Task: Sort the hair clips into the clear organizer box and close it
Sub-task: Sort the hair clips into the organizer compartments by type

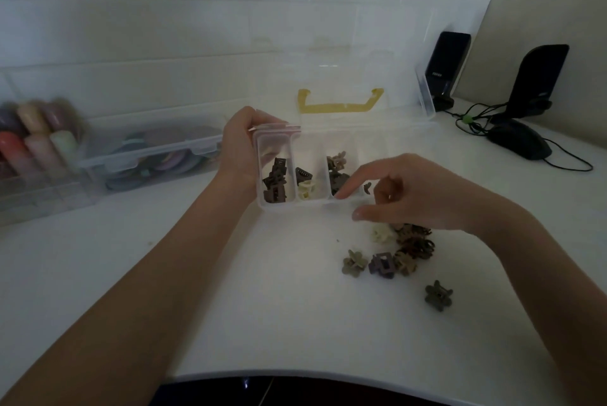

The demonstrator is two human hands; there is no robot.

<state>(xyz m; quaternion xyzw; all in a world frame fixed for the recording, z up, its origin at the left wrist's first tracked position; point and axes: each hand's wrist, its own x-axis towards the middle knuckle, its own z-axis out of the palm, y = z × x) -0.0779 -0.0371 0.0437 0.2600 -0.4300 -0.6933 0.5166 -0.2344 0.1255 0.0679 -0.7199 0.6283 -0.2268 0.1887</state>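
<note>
The clear organizer box stands open on the white table, its lid with a yellow handle raised behind it. My left hand grips the box's left end. Dark brown clips fill the left compartment, a cream clip and a dark one lie in the second, brown clips in the third. My right hand hovers over the box's right part with fingers spread and nothing held; a small dark clip lies just off its fingers. A pile of loose clips lies in front of the box.
A single olive clip lies apart at the front right. A closed clear box of hair bands and coloured rollers stand at the left. Two black speakers, a mouse and cables sit at the back right.
</note>
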